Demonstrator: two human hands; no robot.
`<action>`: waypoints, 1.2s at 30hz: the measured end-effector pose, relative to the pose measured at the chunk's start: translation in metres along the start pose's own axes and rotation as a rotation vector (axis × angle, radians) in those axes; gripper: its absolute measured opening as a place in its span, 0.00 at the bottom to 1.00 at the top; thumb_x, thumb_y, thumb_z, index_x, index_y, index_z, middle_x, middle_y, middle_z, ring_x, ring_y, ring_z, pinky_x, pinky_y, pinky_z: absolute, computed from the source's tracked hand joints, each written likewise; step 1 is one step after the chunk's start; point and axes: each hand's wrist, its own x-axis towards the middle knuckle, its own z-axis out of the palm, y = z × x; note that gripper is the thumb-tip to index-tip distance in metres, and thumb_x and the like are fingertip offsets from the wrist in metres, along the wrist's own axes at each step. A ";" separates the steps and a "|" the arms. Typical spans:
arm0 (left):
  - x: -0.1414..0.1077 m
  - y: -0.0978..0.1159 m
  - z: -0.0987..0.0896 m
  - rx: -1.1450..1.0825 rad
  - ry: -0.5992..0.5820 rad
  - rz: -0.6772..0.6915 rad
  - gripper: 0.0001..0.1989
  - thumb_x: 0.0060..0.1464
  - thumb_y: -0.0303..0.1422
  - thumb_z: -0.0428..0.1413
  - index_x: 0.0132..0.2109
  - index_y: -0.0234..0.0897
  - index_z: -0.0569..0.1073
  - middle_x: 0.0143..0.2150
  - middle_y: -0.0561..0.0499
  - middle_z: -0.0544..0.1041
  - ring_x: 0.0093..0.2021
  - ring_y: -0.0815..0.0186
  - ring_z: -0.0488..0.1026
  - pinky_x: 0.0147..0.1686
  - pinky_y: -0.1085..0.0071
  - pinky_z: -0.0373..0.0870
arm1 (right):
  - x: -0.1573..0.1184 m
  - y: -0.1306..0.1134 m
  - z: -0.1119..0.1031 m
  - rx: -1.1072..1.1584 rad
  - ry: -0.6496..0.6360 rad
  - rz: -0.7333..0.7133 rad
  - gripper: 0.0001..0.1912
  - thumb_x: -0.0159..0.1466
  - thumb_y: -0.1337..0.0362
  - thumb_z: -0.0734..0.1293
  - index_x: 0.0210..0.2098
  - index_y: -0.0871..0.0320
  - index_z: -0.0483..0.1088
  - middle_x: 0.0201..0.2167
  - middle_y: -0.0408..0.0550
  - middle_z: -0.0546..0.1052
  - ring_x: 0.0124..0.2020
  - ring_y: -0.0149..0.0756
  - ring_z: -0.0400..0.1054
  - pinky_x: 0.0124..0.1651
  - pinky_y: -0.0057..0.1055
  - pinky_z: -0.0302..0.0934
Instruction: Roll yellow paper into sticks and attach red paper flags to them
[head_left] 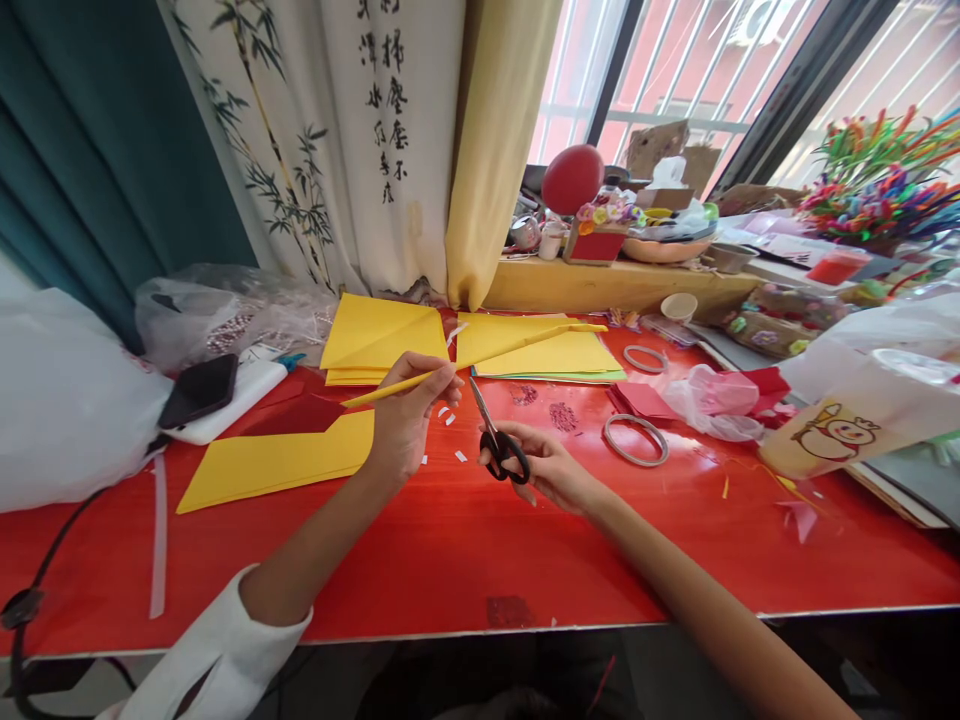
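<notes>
My left hand (409,415) pinches a long, narrow yellow paper strip (517,347) that slants up to the right above the table. In my right hand (551,465) is a pair of scissors (495,440) with black handles, fingers at the loops, the metal blades pointing up toward the strip. The blades look nearly closed, and their tips are near the strip; whether they touch it I cannot tell. Behind my hands lie two stacks of yellow paper (382,335). A cut yellow sheet (277,465) rests on the table left of my left wrist.
On the red table (450,560) are small white scraps and two tape rings (636,441). A phone (199,390) and plastic bags (67,400) are at left. A drink cup (847,420) leans at right, near pink plastic (716,400). The windowsill holds a red balloon (572,180).
</notes>
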 end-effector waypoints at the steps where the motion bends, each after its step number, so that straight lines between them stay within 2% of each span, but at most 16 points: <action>1: 0.000 0.000 0.000 -0.001 0.001 -0.004 0.06 0.47 0.29 0.61 0.31 0.36 0.70 0.25 0.56 0.74 0.25 0.75 0.71 0.26 0.80 0.68 | 0.000 0.000 0.001 -0.002 0.009 -0.023 0.24 0.56 0.64 0.68 0.51 0.55 0.62 0.36 0.48 0.73 0.30 0.27 0.64 0.18 0.18 0.60; 5: -0.001 -0.001 0.001 0.022 -0.010 -0.011 0.05 0.51 0.32 0.58 0.37 0.36 0.74 0.27 0.54 0.74 0.25 0.75 0.70 0.25 0.79 0.67 | 0.000 -0.002 0.002 -0.079 0.058 -0.121 0.22 0.54 0.62 0.70 0.47 0.53 0.63 0.31 0.42 0.70 0.32 0.28 0.63 0.27 0.22 0.64; 10: -0.006 -0.002 0.004 0.037 -0.050 -0.020 0.05 0.50 0.31 0.59 0.34 0.36 0.72 0.27 0.53 0.75 0.25 0.74 0.70 0.26 0.77 0.67 | -0.003 -0.003 0.001 -0.171 -0.023 -0.134 0.30 0.48 0.49 0.72 0.46 0.55 0.65 0.30 0.43 0.66 0.30 0.29 0.60 0.23 0.23 0.61; 13: -0.012 -0.003 0.008 0.047 -0.087 -0.045 0.05 0.50 0.31 0.59 0.32 0.36 0.69 0.26 0.54 0.75 0.22 0.73 0.70 0.24 0.76 0.66 | -0.006 -0.005 0.005 -0.203 -0.027 -0.133 0.33 0.46 0.44 0.72 0.46 0.55 0.65 0.31 0.44 0.65 0.31 0.30 0.61 0.23 0.22 0.61; 17: -0.020 -0.007 0.013 0.053 -0.125 -0.065 0.06 0.52 0.31 0.58 0.31 0.36 0.68 0.24 0.55 0.74 0.21 0.74 0.69 0.22 0.77 0.64 | -0.008 -0.007 0.012 -0.230 0.039 -0.132 0.33 0.46 0.43 0.71 0.46 0.53 0.64 0.30 0.42 0.65 0.28 0.30 0.64 0.21 0.24 0.61; 24: -0.028 -0.014 0.019 0.011 -0.115 -0.116 0.07 0.51 0.32 0.59 0.29 0.37 0.68 0.22 0.57 0.71 0.21 0.75 0.65 0.23 0.77 0.63 | -0.008 -0.005 0.023 -0.172 0.104 -0.213 0.28 0.48 0.44 0.70 0.40 0.56 0.65 0.23 0.39 0.64 0.19 0.25 0.59 0.16 0.22 0.51; 29: -0.029 -0.012 0.019 0.010 -0.091 -0.128 0.08 0.51 0.31 0.58 0.27 0.36 0.67 0.23 0.56 0.72 0.22 0.75 0.67 0.24 0.77 0.64 | -0.010 -0.002 0.029 -0.157 0.149 -0.243 0.24 0.51 0.47 0.70 0.38 0.57 0.68 0.20 0.37 0.64 0.18 0.25 0.59 0.20 0.25 0.54; 36: -0.030 -0.015 0.019 -0.035 -0.092 -0.147 0.08 0.52 0.31 0.57 0.28 0.36 0.66 0.25 0.56 0.73 0.22 0.75 0.67 0.23 0.77 0.66 | -0.011 0.002 0.034 -0.146 0.207 -0.252 0.21 0.51 0.49 0.71 0.36 0.57 0.68 0.17 0.36 0.62 0.15 0.24 0.56 0.19 0.25 0.52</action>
